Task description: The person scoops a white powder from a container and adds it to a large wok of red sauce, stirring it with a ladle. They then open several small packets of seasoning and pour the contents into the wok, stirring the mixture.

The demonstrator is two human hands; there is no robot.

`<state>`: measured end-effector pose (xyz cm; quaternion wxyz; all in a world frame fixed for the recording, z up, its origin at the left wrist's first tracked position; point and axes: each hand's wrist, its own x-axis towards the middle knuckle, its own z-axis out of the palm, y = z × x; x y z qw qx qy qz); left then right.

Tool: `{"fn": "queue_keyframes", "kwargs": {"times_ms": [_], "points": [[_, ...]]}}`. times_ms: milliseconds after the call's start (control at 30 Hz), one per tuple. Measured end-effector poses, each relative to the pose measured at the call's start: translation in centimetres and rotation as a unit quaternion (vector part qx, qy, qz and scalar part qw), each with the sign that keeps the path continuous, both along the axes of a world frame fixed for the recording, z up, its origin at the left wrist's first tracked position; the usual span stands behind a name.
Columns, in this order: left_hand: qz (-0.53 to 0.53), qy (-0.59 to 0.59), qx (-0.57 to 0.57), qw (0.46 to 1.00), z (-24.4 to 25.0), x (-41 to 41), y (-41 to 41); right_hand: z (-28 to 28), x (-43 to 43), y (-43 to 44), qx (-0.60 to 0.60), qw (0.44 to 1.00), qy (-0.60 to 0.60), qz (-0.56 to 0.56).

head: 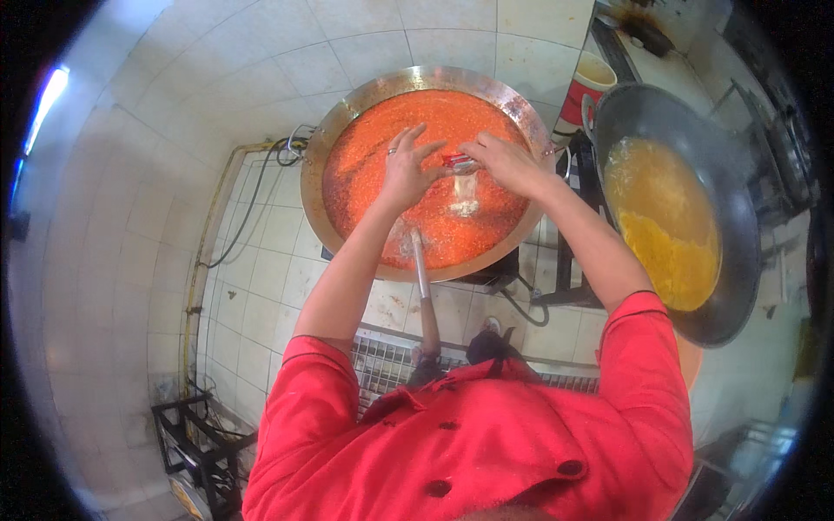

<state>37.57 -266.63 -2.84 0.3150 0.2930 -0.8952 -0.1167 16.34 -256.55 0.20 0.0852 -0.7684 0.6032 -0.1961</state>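
Observation:
A small red and silver packet (460,162) is pinched in my right hand (502,161), its mouth tilted down. Pale powder (465,195) falls from it onto the orange-red sauce (423,130) below, forming a whitish patch. Just left of the packet is my left hand (407,166), fingers spread, thumb tip close to the packet's edge; whether they touch is unclear. The sauce fills a wide metal pan (313,176). A long-handled stirring tool (420,264) rests in the sauce and leans over the near rim, its head submerged.
To the right stands a large dark wok (733,260) holding yellow-brown liquid (671,221). Behind it is a red and white bucket (586,88). A black hose (251,218) runs along the left wall. A black metal stand (202,443) sits lower left; a floor grate (378,368) lies underfoot.

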Motion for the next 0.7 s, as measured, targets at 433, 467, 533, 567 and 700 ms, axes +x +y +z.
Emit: {"fn": "queue_keyframes", "kwargs": {"times_ms": [433, 467, 533, 567, 700], "points": [[-0.03, 0.178, 0.107, 0.978, -4.1, 1.2, -2.8, -3.5, 5.1, -2.0, -0.104, 0.881, -0.418, -0.197], [-0.018, 0.168, 0.09, 0.981, -4.4, 0.8, -2.9, -4.6, 5.5, -2.3, -0.065, 0.856, -0.489, -0.152], [0.005, 0.154, 0.053, 0.987, -4.9, 1.2, -3.2, -6.4, 6.7, -3.4, 0.007, 0.787, -0.615, -0.052], [0.014, 0.166, 0.061, 0.984, -4.5, 1.1, -3.2, -6.2, 7.0, -3.7, 0.041, 0.742, -0.669, 0.0], [0.028, 0.165, 0.068, 0.983, -3.5, 2.0, -3.0, -4.2, 9.4, -4.3, -0.072, 0.663, -0.727, -0.165]]}}
